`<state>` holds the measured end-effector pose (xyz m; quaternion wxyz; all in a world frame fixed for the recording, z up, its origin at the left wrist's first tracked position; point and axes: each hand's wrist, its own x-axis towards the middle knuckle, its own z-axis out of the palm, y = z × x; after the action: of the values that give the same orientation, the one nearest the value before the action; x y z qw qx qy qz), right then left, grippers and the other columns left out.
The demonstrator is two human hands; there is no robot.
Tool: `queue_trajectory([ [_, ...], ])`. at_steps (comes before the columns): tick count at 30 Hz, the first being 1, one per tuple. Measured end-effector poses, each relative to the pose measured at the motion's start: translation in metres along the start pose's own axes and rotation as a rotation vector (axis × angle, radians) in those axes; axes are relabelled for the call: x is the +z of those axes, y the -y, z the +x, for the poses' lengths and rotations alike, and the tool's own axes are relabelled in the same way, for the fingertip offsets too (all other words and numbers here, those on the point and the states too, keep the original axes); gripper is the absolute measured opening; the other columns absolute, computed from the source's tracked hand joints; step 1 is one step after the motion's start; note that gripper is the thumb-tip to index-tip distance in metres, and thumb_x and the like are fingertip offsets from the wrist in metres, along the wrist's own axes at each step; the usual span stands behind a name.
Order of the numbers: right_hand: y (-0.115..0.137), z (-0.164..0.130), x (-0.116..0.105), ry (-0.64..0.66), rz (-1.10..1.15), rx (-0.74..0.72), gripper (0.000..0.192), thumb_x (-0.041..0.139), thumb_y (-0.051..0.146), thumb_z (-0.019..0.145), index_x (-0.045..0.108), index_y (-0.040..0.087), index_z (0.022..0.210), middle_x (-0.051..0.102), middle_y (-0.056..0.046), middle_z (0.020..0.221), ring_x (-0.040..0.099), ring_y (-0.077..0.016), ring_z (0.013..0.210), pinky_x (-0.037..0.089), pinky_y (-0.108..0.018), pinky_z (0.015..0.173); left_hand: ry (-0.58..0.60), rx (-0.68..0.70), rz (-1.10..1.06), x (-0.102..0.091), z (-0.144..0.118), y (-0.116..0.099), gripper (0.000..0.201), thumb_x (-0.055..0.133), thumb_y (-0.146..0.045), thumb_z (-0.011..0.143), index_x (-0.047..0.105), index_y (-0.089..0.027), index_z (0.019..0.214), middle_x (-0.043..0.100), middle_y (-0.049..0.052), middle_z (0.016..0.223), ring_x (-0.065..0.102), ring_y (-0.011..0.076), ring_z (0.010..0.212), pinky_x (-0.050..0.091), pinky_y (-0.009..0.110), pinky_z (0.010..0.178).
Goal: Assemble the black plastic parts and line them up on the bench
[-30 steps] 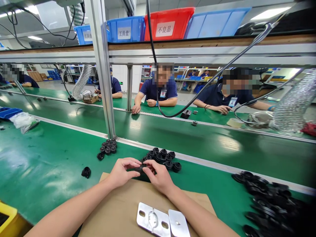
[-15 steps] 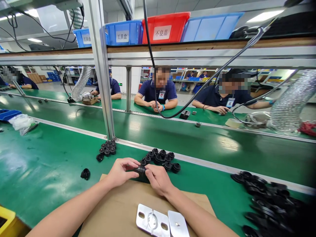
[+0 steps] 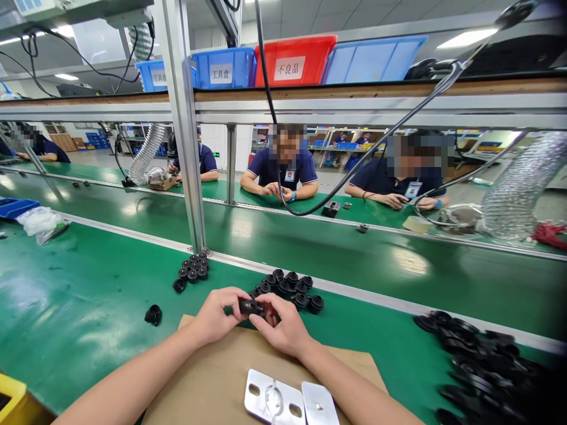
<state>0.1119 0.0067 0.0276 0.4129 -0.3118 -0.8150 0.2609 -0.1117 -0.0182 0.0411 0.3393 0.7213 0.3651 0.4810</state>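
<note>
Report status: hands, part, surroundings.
Left hand and right hand both pinch one small black part. Above cardboard sheet. Black part cluster just beyond.

I have 1 view, worn on the person's head, facing forward and down. It sits close above the cardboard sheet [image 3: 212, 378]; beyond that sheet it looks across the green belt toward seated co-workers.

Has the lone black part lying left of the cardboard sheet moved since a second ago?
No. The lone black part lies at the same spot on the green mat, equally far from the cardboard sheet corner; only the camera shifted slightly.
</note>
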Motion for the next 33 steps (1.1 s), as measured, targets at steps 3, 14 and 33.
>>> queue_trajectory([
  [3,0.003,0.001,-0.004,0.015,-0.033,0.043,0.015,0.07,0.032,0.087,0.058,0.022,0.087,0.054,0.005,0.061,0.047,-0.0115,0.048,0.036,-0.024,0.046,0.157,0.027,0.246,-0.013,0.004,-0.008,0.016,0.083,-0.014,0.081,0.071,-0.021,0.074,0.075,0.008,0.118,0.071,0.025,0.111,0.053,0.036,0.099],
  [14,-0.007,0.005,0.003,-0.012,-0.374,0.091,0.02,0.067,0.04,0.094,0.066,0.021,0.1,0.055,0.006,0.06,0.055,-0.0138,0.052,0.035,-0.027,0.057,0.009,-0.762,1.211,-0.122,0.002,-0.024,0.011,0.07,-0.022,0.091,0.065,-0.013,0.096,0.071,0.02,0.103,0.072,0.0358,0.094,0.052,0.04,0.078],
  [33,-0.001,0.003,-0.003,0.247,-0.162,-0.118,0.048,0.075,0.037,0.093,0.059,0.025,0.136,0.069,-0.002,0.099,0.051,-0.0123,0.059,0.037,-0.028,0.058,0.197,-0.251,0.301,-0.013,0.0,-0.029,0.04,0.071,-0.008,0.073,0.055,-0.024,0.106,0.069,0.0,0.105,0.065,0.0199,0.096,0.051,0.029,0.083],
])
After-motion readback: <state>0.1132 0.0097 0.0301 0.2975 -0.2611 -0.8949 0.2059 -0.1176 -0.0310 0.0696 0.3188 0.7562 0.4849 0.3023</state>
